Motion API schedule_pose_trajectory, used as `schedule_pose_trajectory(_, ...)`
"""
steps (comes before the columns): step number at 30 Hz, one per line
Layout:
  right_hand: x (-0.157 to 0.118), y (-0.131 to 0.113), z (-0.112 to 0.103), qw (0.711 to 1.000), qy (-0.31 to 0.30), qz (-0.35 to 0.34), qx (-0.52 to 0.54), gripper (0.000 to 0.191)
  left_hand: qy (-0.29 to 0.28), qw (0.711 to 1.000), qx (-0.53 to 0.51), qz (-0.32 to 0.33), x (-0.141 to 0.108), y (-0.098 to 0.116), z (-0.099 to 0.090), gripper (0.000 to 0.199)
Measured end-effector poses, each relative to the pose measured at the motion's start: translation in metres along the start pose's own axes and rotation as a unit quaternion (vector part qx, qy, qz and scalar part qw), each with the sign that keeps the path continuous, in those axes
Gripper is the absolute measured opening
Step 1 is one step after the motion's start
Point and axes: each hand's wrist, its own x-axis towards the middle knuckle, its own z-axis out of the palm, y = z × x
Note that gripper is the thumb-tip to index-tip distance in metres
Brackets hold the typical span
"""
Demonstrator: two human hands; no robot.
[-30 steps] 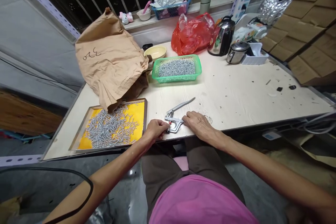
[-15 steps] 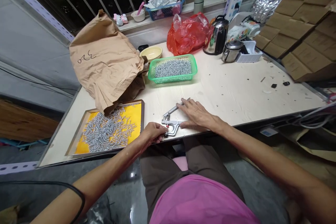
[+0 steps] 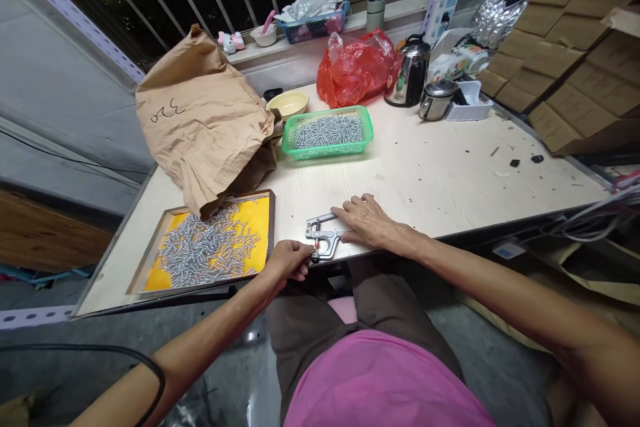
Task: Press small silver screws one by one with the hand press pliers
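Note:
A silver lever-handled hand tool (image 3: 327,237) with a spring, a ring-shaped opening and a small red part lies on the table near its front edge. My right hand (image 3: 367,221) is closed over its two handles, which are squeezed close together. Beside the tool's black-tipped end, my left hand (image 3: 290,259) has thumb and forefinger pinched at the red part; whatever they hold is hidden. Left of that hand, small shiny metal pins (image 3: 200,250) are heaped in a shallow yellow-bottomed tray (image 3: 271,220). More such pieces fill a green basket (image 3: 327,151) behind the tool.
A brown paper bag (image 3: 200,127) leans over the tray's back. Behind the basket are a cream bowl (image 3: 289,104), a red plastic bag (image 3: 356,70), a kettle (image 3: 411,72) and a lidded metal pot (image 3: 437,100). Cardboard (image 3: 565,53) stands at right.
My right hand has pressed the tool's upper handle down toward the lower one, closing the wide angle between them. My left hand has stayed at the tool's end, shifting slightly.

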Motion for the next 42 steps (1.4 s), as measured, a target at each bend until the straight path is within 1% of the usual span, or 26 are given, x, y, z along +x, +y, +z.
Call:
schedule_pose_trajectory(1,-0.002,-0.002,0.0,1.0,0.0,0.002,0.0,0.052,0.038,0.998,0.042,0.042,-0.002,-0.002,-0.001,0.026)
schedule_pose_trajectory(2,-0.003,-0.003,-0.001,1.0,0.0,0.005,0.001,0.051,0.084,0.987,0.089,0.101,-0.003,-0.003,-0.001,0.024)
schedule_pose_trajectory(3,-0.004,-0.005,-0.002,1.0,-0.002,0.008,0.002,0.052,0.13,0.967,0.136,0.17,-0.004,-0.003,0.0,0.022)
schedule_pose_trajectory(4,-0.004,-0.006,-0.003,1.0,-0.003,0.012,0.002,0.052,0.166,0.94,0.178,0.24,-0.004,-0.003,0.002,0.02)
schedule_pose_trajectory(5,-0.005,-0.008,-0.003,1.0,-0.004,0.015,0.004,0.053,0.185,0.91,0.214,0.303,-0.002,-0.001,0.004,0.021)
schedule_pose_trajectory(6,-0.005,-0.009,-0.004,1.0,-0.003,0.019,0.006,0.054,0.189,0.883,0.244,0.353,0.0,0.001,0.007,0.023)
schedule_pose_trajectory(7,-0.005,-0.01,-0.004,1.0,-0.003,0.021,0.008,0.055,0.181,0.861,0.272,0.39,0.003,0.004,0.011,0.027)
schedule_pose_trajectory(9,-0.006,-0.01,-0.003,1.0,0.0,0.026,0.016,0.06,0.15,0.826,0.321,0.438,0.012,0.011,0.018,0.038)
schedule_pose_trajectory(10,-0.006,-0.009,-0.002,0.999,0.001,0.025,0.021,0.064,0.13,0.814,0.341,0.452,0.016,0.015,0.021,0.044)
schedule_pose_trajectory(13,-0.008,-0.004,-0.002,0.999,-0.009,0.025,0.032,0.077,0.076,0.794,0.38,0.468,0.026,0.026,0.025,0.05)
schedule_pose_trajectory(15,-0.01,0.001,-0.003,0.999,-0.024,0.045,0.019,0.078,0.065,0.789,0.401,0.462,0.028,0.033,0.025,0.049)
schedule_pose_trajectory(17,-0.01,0.004,-0.005,0.998,-0.037,0.057,-0.005,0.068,0.071,0.785,0.427,0.443,0.027,0.041,0.024,0.051)
schedule_pose_trajectory(20,-0.008,0.004,-0.008,0.997,-0.049,0.044,-0.033,0.05,0.067,0.771,0.471,0.424,0.026,0.053,0.023,0.053)
schedule_pose_trajectory(22,-0.007,0.001,-0.008,0.997,-0.053,0.044,-0.041,0.041,0.054,0.751,0.494,0.434,0.027,0.058,0.023,0.046)
schedule_pose_trajectory(24,-0.008,-0.001,-0.007,0.997,-0.052,0.049,-0.038,0.034,0.05,0.734,0.507,0.449,0.028,0.058,0.024,0.038)
schedule_pose_trajectory(26,-0.011,-0.001,-0.004,0.997,-0.047,0.049,-0.024,0.026,0.057,0.728,0.508,0.457,0.031,0.056,0.026,0.032)
schedule_pose_trajectory(28,-0.014,0.001,0.0,0.998,-0.037,0.044,-0.004,0.018,0.065,0.734,0.502,0.453,0.033,0.053,0.028,0.025)
schedule_pose_trajectory(30,-0.016,0.003,0.004,0.999,-0.027,0.042,0.015,0.014,0.073,0.746,0.492,0.443,0.035,0.053,0.03,0.02)
schedule_pose_trajectory(33,-0.016,0.005,0.008,0.998,-0.024,0.05,0.019,0.015,0.075,0.761,0.479,0.432,0.037,0.057,0.03,0.017)
schedule_pose_trajectory(36,-0.017,0.008,0.006,0.998,-0.007,0.06,0.007,0.02,0.076,0.772,0.465,0.427,0.037,0.057,0.027,0.019)
schedule_pose_trajectory(38,-0.018,0.013,0.001,0.999,0.001,0.052,0.011,0.031,0.085,0.779,0.441,0.437,0.035,0.05,0.027,0.027)
schedule_pose_trajectory(40,-0.018,0.019,-0.003,0.999,-0.009,0.035,0.025,0.039,0.106,0.784,0.406,0.457,0.03,0.038,0.031,0.033)
schedule_pose_trajectory(42,-0.017,0.026,-0.005,0.999,-0.021,0.031,0.032,0.035,0.127,0.786,0.37,0.479,0.024,0.022,0.042,0.034)
